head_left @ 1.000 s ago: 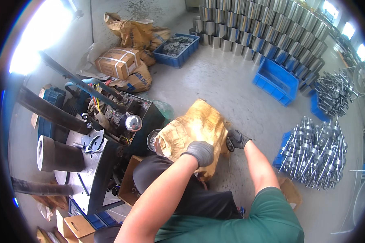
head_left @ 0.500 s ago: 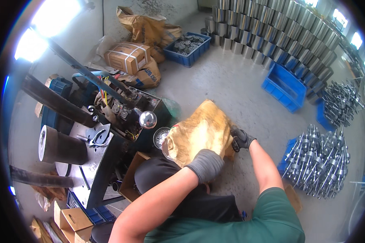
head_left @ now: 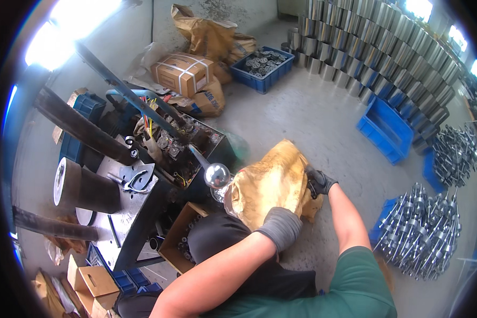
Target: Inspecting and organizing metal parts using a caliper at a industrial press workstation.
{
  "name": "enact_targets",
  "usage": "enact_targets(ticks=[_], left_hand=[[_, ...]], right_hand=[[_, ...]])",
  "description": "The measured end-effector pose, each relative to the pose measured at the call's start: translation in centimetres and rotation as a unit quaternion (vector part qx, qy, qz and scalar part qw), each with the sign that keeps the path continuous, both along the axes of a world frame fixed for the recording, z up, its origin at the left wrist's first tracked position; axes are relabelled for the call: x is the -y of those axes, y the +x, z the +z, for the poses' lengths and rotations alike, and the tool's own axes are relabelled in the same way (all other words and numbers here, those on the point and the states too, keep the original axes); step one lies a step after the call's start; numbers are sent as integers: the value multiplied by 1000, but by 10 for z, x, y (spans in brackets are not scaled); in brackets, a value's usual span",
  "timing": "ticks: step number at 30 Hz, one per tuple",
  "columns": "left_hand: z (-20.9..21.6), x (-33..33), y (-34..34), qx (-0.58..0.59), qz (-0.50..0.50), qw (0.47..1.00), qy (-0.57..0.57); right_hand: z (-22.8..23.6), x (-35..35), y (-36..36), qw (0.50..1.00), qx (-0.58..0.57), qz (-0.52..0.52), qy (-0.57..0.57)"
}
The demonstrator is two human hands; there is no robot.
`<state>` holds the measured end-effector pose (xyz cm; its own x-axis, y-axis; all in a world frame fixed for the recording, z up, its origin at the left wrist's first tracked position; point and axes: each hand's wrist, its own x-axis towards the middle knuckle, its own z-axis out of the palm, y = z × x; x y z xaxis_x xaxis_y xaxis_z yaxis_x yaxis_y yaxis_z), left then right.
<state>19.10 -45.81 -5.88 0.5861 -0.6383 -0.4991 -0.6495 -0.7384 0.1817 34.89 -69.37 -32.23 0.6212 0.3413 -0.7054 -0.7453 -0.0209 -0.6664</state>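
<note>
A crumpled yellow-brown woven sack (head_left: pixel 267 185) stands tilted before my knees. My left hand (head_left: pixel 282 228), in a grey glove, is closed on its near edge; the fingertips are hidden against the sack. At the sack's right side, my right hand (head_left: pixel 319 183), in a dark grey glove, grips the edge with curled fingers. By the sack's left end is a round metal bowl (head_left: pixel 219 196) with small shiny pieces, partly covered by the lever's ball. What the sack holds cannot be seen.
A lever with a shiny ball knob (head_left: pixel 217 175) juts from the machine on the left. An open cardboard box (head_left: pixel 169 245) with metal parts sits by my leg. To the right are a blue crate (head_left: pixel 385 131), piled metal shafts (head_left: pixel 421 233) and stacked steel cylinders (head_left: pixel 376 50).
The whole view has shifted, so the scene sits further right and lower. Both hands keep their hold on the sack. More of the cardboard box's contents shows now.
</note>
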Motion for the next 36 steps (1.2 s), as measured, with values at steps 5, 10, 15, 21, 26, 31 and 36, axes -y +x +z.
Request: enact_targets(ticks=[5,10,15,21,26,31,36], left_hand=[[10,0,1,-19,5,1000,-8],[15,11,0,-67,-23,997,11],[7,9,-8,11,-49,998,-37],[3,10,-9,-20,-53,998,-37],[1,10,-15,-21,-39,999,-25],[-8,11,-18,-17,-35,999,-9],[-11,15,-21,-2,-45,999,-8]], right_hand=[[0,2,3,998,21,46,-33],[11,-3,9,999,45,1,19],[17,11,30,983,74,138,-94],[25,-24,46,988,23,50,-145],[29,-20,54,992,-3,46,-114],[26,29,37,982,7,150,-118],[19,28,24,984,-52,162,-52]])
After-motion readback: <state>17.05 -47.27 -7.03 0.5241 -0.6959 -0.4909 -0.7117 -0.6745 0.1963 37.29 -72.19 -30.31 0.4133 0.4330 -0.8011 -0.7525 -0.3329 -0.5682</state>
